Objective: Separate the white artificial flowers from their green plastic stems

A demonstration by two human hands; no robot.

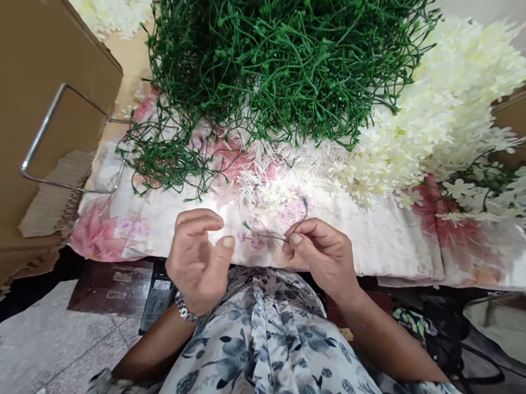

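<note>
Between thumb and fingers my right hand (320,250) pinches a thin dark green artificial stem (266,235). One part of the stem points left toward my other hand, and a curved part rises above the fingers. My left hand (201,253), a watch on its wrist, is raised with bent fingers and the thumb apart, holding nothing. A gap lies between it and the stem's tip. Just beyond my hands, a few small pale yellow blossoms (281,196) and white spiky sprigs (258,175) lie on the flowered cloth (368,245).
A large heap of green plastic stems (292,59) fills the far middle, with a smaller bunch (168,159) nearer left. Cream artificial flowers (399,141) pile up at right. A cardboard box (41,58) with a metal wire handle (45,125) stands at left.
</note>
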